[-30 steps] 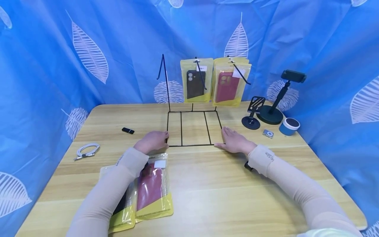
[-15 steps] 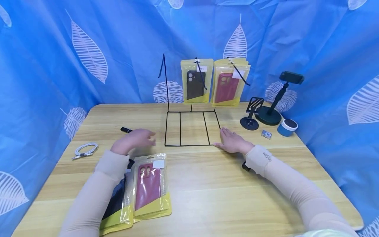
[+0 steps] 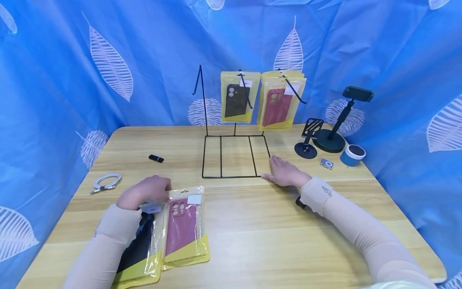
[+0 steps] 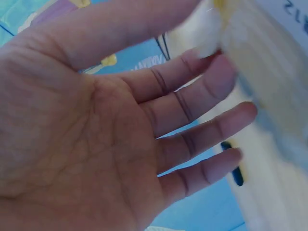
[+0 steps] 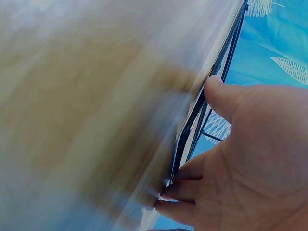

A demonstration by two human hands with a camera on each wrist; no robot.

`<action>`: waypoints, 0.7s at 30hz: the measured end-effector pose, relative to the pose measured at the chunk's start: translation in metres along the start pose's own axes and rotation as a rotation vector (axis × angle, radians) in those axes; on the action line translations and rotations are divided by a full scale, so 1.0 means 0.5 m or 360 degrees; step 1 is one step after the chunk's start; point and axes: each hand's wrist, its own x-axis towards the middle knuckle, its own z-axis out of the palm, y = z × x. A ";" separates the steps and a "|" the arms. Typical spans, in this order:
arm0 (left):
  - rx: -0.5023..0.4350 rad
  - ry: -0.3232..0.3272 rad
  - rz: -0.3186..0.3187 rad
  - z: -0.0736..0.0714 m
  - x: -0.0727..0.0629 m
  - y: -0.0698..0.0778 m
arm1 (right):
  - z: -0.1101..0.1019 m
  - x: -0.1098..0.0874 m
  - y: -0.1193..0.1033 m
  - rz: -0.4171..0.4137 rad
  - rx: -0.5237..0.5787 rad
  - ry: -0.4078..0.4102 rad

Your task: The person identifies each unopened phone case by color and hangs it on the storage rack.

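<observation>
My left hand (image 3: 149, 190) is at the top edge of a clear-and-yellow bag with a black phone case (image 3: 137, 245). In the left wrist view its fingers are spread loosely, with the fingertips right at the blurred bag (image 4: 269, 62) and the thumb apart from them. Beside it lies a bag with a dark pink phone case (image 3: 181, 224). My right hand (image 3: 286, 172) rests at the front right corner of a black wire display rack (image 3: 234, 177), thumb and fingers against its base wires. Hooks on the rack carry a bagged dark case (image 3: 236, 98) and several bagged cases, a pink one (image 3: 277, 106) foremost.
The rack's left hook (image 3: 196, 82) is bare. At right stand a small black stand (image 3: 306, 149), a dark green phone holder (image 3: 329, 139), a silver music player (image 3: 326, 163) and a blue jar (image 3: 352, 156). A black USB stick (image 3: 156, 159) and a coiled white cable (image 3: 107, 182) lie left.
My left hand has let go of the rack's left base wire and moved left and toward me, to the black case's bag. My right hand has stayed at the rack's corner.
</observation>
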 end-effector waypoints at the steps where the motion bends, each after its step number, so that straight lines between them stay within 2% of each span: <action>1: 0.0015 0.0016 0.0023 0.004 0.002 -0.001 | -0.001 -0.001 0.000 0.0003 -0.0002 0.0002; 6: 0.0038 0.0072 0.0129 0.019 0.010 -0.008 | -0.004 -0.005 -0.002 0.0016 0.0019 0.0004; 10: -0.0121 0.0182 0.0195 0.012 0.010 -0.012 | -0.002 -0.005 -0.001 0.0007 0.0022 0.0013; 13: -0.0294 0.0353 0.0269 0.001 0.010 -0.003 | 0.001 -0.004 0.002 0.0006 0.0007 0.0014; 15: -0.0447 0.0485 0.0329 -0.007 0.011 0.013 | 0.002 -0.004 0.004 0.0010 0.0005 0.0014; 21: -0.0948 0.0860 0.0554 -0.026 0.009 0.091 | 0.001 -0.002 0.004 0.0006 0.0011 0.0014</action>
